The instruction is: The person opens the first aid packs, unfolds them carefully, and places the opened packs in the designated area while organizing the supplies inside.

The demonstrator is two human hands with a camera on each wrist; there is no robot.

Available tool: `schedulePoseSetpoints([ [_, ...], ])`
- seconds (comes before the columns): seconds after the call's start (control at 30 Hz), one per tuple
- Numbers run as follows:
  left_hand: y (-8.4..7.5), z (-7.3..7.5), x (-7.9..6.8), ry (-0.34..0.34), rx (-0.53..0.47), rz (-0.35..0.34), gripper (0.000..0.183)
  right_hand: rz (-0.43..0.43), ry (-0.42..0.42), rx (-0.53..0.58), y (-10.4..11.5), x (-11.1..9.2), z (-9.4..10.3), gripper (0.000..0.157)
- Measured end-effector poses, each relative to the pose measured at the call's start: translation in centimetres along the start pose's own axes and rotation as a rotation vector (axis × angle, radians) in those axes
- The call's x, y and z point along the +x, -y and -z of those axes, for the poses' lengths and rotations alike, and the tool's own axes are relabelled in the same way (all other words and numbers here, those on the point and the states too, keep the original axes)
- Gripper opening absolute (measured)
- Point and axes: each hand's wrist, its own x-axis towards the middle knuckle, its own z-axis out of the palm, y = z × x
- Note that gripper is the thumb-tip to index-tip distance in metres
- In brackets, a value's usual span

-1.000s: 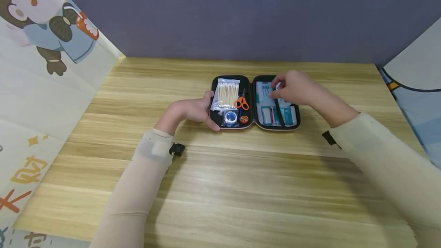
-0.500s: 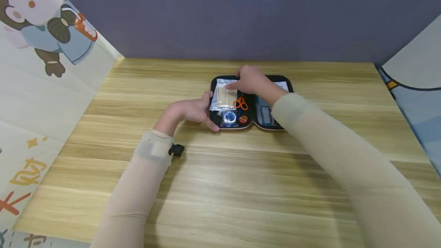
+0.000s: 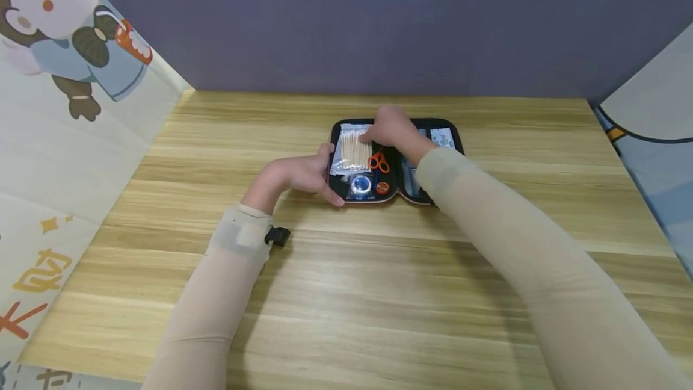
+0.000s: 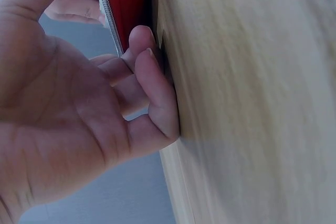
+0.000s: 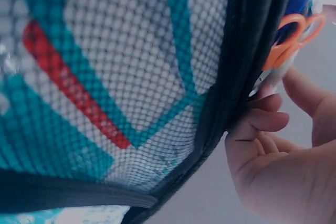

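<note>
An unzipped first-aid case lies spread on the table, its red outer side showing in the left wrist view. My left hand holds its left edge, with the thumb by the front corner and curled fingers against the side. Over the upper middle of the case, my right hand has bent fingers beside a clear bag of cotton swabs and orange-handled scissors. The scissors' blades and what the right fingertips touch are hidden. In the right wrist view, the scissors stick out just above those fingers.
Below the swabs lie a blue and white roll in clear wrapping and a small round orange item. A mesh pocket in the right half holds teal and white packets. Behind the wooden table stands a dark wall.
My right hand has moved left from the mesh-pocket half to above the swabs and scissors, then shifted only slightly. The left hand and the case have stayed put.
</note>
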Motion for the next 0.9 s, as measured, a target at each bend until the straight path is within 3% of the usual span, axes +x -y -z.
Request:
schedulePoseSetpoints([
  [0.1, 0.0, 0.0, 0.0, 0.002, 0.006, 0.009, 0.147, -0.043, 0.018, 0.185, -0.3, 0.2, 0.3, 0.037],
  [0.23, 0.1, 0.0, 0.0, 0.001, 0.002, 0.005, 0.144, -0.089, 0.06, 0.549, -0.5, 0.1, 1.0, 0.021],
  [0.33, 0.1, 0.0, 0.0, -0.003, 0.003, 0.003, 0.143, -0.086, 0.086, 0.734, -0.4, -0.2, 1.9, 0.018],
  [0.5, 0.1, 0.1, -0.1, -0.006, 0.01, 0.005, 0.142, -0.047, 0.073, 0.83, -0.7, -0.9, 3.6, 0.022],
  [0.7, 0.0, 0.1, -0.1, -0.009, 0.014, 0.007, 0.142, 0.042, 0.112, 0.871, -2.2, -2.3, 6.2, 0.05],
  [0.9, 0.0, 0.1, 0.0, -0.01, 0.01, 0.005, 0.143, 0.08, 0.202, 1.084, -4.7, -3.3, 8.7, 0.059],
])
